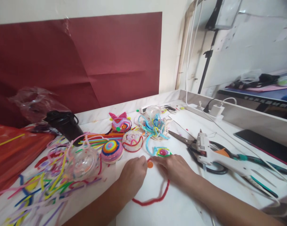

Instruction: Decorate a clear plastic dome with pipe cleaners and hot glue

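A red pipe cleaner (151, 201) curves in a wide loop over white paper (178, 216). My left hand (134, 172) is closed, its fingertips pinching the red strand at the top of the loop. From the other side, my right hand (176, 168) grips the same strand with thumb and index finger. Between the two hands is a small orange disc (150, 164), close under the red strand. Just beyond my fingers lies a colourful eye-shaped piece (163, 152). Part of the loop is hidden behind my hands.
Left are a striped dome (112, 151), a clear plastic ball (84, 164) and loose pipe cleaners (51, 185). Behind stand a pink-eared coiled piece (120, 122) and a blue flower-like piece (156, 125). Right lie a glue gun (218, 160), scissors (181, 137), pliers (261, 162) and a phone (263, 146).
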`<state>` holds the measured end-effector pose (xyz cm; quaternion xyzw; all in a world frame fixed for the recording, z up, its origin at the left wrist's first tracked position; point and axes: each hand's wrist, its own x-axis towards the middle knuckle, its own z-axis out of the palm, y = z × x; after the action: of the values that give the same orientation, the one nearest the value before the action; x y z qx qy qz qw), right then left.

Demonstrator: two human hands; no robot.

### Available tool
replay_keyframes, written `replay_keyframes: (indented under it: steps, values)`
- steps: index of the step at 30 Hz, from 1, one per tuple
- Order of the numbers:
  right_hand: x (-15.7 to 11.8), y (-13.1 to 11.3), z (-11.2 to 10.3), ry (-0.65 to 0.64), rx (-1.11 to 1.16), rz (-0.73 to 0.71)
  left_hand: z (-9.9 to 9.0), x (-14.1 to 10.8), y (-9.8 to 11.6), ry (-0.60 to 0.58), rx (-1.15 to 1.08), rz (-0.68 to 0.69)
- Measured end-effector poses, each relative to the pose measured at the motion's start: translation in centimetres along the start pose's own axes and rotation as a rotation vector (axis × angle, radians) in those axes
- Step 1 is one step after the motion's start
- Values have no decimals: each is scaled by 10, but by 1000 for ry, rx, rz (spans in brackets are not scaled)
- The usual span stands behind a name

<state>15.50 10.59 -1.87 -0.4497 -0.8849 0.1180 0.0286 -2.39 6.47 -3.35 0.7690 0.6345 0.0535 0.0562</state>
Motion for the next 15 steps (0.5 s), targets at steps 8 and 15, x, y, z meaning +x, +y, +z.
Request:
replay_keyframes:
  steps: [8, 15]
  values:
    - [-1, 0, 0, -8, -13, -3, -5, 0, 3, -15, -47, -62]
    - [0, 1, 2, -5, -37, -18, -3, -1, 2, 8, -81, -86]
